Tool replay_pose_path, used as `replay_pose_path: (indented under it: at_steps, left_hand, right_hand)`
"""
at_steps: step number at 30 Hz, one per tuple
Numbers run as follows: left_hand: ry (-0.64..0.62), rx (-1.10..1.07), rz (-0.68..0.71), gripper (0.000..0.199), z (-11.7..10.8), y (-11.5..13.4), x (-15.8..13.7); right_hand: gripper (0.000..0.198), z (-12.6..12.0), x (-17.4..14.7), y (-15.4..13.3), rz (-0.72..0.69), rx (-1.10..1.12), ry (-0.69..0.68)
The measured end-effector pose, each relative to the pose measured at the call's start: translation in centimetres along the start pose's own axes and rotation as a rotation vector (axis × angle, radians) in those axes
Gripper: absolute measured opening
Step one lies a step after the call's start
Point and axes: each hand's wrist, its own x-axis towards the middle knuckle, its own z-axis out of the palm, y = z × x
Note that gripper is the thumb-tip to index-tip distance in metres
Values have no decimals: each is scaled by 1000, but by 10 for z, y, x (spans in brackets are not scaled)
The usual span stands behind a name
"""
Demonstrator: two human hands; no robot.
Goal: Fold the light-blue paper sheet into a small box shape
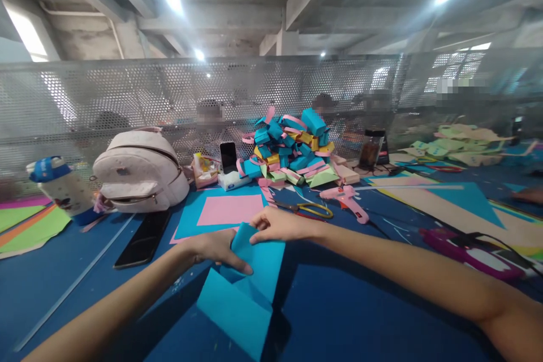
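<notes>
A folded piece of blue paper (240, 308) stands on the blue table in front of me, with a flap bent up at its far end. My left hand (220, 249) grips it from the left, thumb laid over the near face and the other fingers hidden behind. My right hand (275, 225) pinches the upper edge of the raised flap between thumb and fingers. Just beyond my hands, a pink sheet (231, 209) lies on a larger blue sheet (189, 218). Scissors with yellow handles (314, 211) rest past my right hand, beside a pink glue gun (348, 199).
Beyond the sheets rises a pile of folded paper pieces (292, 150). On the left are a pale backpack (139, 169), a bottle (63, 186) and a black phone (144, 240). A purple tool (470, 254) and paper sheets (441, 203) lie right. A perforated metal partition (169, 90) closes the back.
</notes>
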Motion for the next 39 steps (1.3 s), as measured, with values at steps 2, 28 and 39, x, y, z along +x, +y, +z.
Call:
replay_pose_path:
  at_steps: [2, 28, 39]
  left_hand:
    - [60, 76, 19, 39, -14, 5, 7]
    - [358, 1335, 684, 36, 81, -20, -19]
    - [418, 1361, 772, 52, 92, -17, -22]
  right_hand:
    - [29, -3, -5, 10, 22, 48, 51]
    - [29, -13, -102, 2, 224, -394, -67]
    - [27, 17, -84, 11, -211, -928, -8]
